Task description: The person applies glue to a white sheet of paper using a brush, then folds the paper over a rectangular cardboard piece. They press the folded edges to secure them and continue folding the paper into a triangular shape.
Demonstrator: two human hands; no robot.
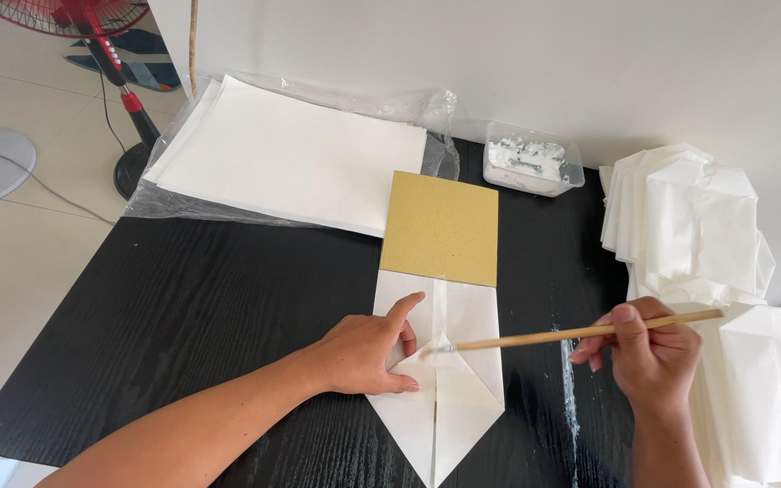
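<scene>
A black table carries a paper stack in plastic at eleven o'clock, a paste tub at one, folded bags at three, and folded paper with a board at centre.

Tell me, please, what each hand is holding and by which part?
Right hand holds the brush near its handle's far end; left hand only presses the folded paper.

Bright, even daylight fills the scene, and focus is sharp throughout. The white wall and stacked paper verge on overexposure. The black desk shows soft sheen and only faint shadows. Slight wide-angle bending appears at the edges.
</scene>
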